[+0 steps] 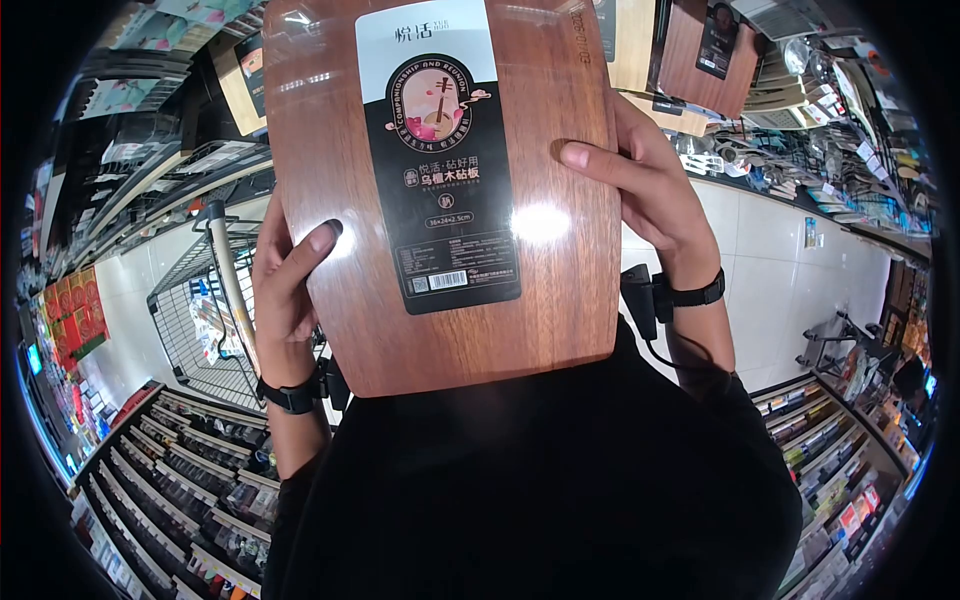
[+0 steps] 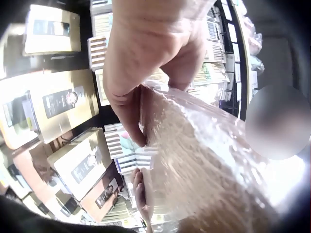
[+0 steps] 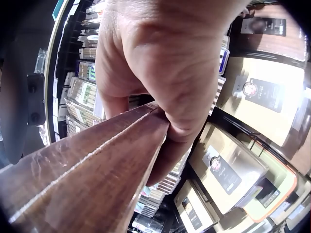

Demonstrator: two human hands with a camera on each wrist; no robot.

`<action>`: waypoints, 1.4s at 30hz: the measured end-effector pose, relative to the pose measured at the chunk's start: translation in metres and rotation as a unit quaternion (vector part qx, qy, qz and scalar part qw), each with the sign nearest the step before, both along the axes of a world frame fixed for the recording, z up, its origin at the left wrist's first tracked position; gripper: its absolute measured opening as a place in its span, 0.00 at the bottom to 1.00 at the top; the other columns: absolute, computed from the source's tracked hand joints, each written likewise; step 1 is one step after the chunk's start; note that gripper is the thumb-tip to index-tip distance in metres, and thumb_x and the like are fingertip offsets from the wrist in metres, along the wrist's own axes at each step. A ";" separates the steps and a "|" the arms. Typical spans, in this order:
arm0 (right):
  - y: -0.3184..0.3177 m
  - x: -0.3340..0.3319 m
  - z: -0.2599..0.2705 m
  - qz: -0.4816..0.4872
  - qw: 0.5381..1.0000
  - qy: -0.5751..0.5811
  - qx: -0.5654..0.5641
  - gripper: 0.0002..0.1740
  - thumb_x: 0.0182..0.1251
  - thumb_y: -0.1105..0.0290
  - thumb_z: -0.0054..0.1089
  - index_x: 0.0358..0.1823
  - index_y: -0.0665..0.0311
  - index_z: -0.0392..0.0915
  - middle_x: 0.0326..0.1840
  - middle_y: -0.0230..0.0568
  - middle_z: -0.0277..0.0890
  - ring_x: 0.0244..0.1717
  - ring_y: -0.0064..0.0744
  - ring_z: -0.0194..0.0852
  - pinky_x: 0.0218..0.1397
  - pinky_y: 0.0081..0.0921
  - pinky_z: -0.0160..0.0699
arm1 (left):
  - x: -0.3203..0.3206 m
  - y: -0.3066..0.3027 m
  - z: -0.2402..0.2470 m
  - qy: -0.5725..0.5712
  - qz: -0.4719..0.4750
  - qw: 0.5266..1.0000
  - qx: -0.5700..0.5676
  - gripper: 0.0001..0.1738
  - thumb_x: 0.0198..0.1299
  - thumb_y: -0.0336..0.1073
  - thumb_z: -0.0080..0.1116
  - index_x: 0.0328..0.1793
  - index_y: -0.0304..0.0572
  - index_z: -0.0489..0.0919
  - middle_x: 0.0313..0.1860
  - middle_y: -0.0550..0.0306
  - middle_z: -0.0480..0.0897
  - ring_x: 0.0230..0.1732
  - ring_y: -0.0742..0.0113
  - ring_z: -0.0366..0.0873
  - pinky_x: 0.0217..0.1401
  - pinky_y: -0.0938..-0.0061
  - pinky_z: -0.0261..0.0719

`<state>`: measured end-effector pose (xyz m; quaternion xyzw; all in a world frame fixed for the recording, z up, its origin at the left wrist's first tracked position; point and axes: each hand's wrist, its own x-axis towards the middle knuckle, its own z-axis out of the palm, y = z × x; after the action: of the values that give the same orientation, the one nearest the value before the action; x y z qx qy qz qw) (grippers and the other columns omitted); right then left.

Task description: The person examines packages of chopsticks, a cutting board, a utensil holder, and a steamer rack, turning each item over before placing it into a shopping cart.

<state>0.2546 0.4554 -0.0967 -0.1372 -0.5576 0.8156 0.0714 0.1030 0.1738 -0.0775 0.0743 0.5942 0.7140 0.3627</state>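
A glossy reddish-brown wooden chopping board (image 1: pixel 445 200), black-and-white label on its face, is held upright in a shop aisle, left hand (image 1: pixel 285 290) and right hand (image 1: pixel 650 190) gripping opposite edges, thumbs in front, beside a wire trolley (image 1: pixel 195 310).

The person wears a plain black top (image 1: pixel 540 480) of matte cloth, which fills the lower middle of the head view. Its sleeves (image 1: pixel 725 400) end short of the wrists, so part of each forearm shows bare. The left hand (image 1: pixel 285 290) and the right hand (image 1: pixel 650 190) are bare as well. A black left wristband (image 1: pixel 288 397) circles the left wrist, with a small black left box (image 1: pixel 335 385) fixed at its inner side. The right wrist carries a like black right wristband (image 1: pixel 700 294) joined to a blocky black right box (image 1: pixel 638 300), and a thin black cable (image 1: pixel 655 350) curves from that box down to the sleeve.
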 end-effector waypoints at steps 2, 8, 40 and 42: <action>0.000 -0.001 0.002 -0.004 1.000 0.004 -0.006 0.40 0.63 0.68 0.69 0.70 0.79 0.57 0.58 0.52 0.74 0.61 0.33 0.75 0.64 0.27 0.73 | 0.000 0.000 -0.005 -0.013 0.002 1.000 0.026 0.42 0.55 0.30 0.65 0.76 0.30 0.60 0.61 0.41 0.77 0.58 0.56 0.80 0.61 0.64 0.81; 0.029 0.003 0.013 -0.084 0.963 -0.017 0.257 0.29 0.67 0.61 0.66 0.64 0.69 0.71 0.52 0.41 0.77 0.50 0.27 0.78 0.48 0.21 0.77 | -0.002 -0.006 -0.017 -0.045 0.036 0.996 0.067 0.45 0.50 0.31 0.66 0.75 0.31 0.60 0.60 0.41 0.76 0.58 0.54 0.80 0.62 0.64 0.81; 0.024 0.003 0.069 0.170 0.941 0.151 -0.252 0.14 0.69 0.68 0.53 0.48 0.70 0.64 0.61 0.57 0.58 0.33 0.26 0.70 0.32 0.18 0.72 | -0.003 -0.008 -0.004 0.041 0.013 0.998 0.040 0.52 0.45 0.35 0.67 0.77 0.31 0.53 0.61 0.36 0.73 0.58 0.48 0.79 0.59 0.60 0.82; 0.024 0.002 0.068 0.165 0.940 0.156 -0.256 0.14 0.69 0.68 0.52 0.47 0.71 0.65 0.62 0.57 0.57 0.34 0.27 0.69 0.32 0.18 0.72 | -0.003 -0.010 -0.005 0.046 0.007 0.998 0.038 0.52 0.45 0.35 0.68 0.77 0.31 0.53 0.61 0.36 0.73 0.58 0.48 0.79 0.59 0.61 0.83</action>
<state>0.2570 0.4795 -0.0283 0.0718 -0.3265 0.9423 -0.0160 0.0999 0.1641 -0.0827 0.1163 0.5835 0.7343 0.3268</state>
